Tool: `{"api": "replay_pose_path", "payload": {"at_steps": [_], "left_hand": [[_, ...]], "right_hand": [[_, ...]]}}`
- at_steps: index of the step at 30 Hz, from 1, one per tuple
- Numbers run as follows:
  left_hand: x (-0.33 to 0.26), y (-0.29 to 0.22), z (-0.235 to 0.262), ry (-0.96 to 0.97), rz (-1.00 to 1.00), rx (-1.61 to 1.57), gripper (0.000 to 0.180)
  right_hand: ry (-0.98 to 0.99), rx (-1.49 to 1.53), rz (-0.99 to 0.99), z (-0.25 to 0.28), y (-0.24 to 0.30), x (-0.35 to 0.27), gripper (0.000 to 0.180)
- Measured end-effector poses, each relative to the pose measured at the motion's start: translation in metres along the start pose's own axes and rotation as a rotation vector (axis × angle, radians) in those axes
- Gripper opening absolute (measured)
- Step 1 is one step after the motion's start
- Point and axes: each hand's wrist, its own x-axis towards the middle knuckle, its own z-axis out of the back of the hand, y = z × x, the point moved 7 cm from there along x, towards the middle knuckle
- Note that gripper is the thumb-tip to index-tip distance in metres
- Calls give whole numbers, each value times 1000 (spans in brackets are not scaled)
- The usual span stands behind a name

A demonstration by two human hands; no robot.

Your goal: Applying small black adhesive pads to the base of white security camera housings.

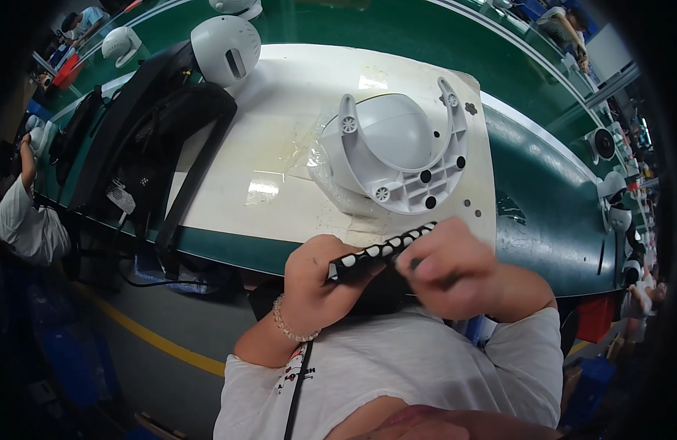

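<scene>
My left hand (316, 275) is closed on a narrow black sheet with rows of white round spots (382, 251), held in front of my chest at the table's near edge. Beside the sheet's right part is my right hand (456, 268), fingers curled and smeared by motion. A small dark spot shows by its fingertips; I cannot make out what it is. Just beyond my hands lies a white plastic housing (397, 147) with a rounded body and a curved, ribbed base facing up. Black round pads (426, 177) dot the base.
The housing rests on a cream board (279, 132) with clear film (320, 158) beside it. Small dark discs (467, 203) lie on the board's right. Black padded parts (147, 139) and another white housing (227, 50) stand left. Co-workers (30, 220) sit around the green table.
</scene>
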Motion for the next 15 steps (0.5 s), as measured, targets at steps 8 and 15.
{"api": "replay_pose_path", "payload": {"at_steps": [8, 15], "left_hand": [[9, -10, 7, -143, -301, 184, 26], [14, 0, -1, -55, -310, 177, 31]], "right_hand": [[69, -218, -307, 8, -25, 27, 63], [190, -583, -53, 1, -18, 22, 52]]}}
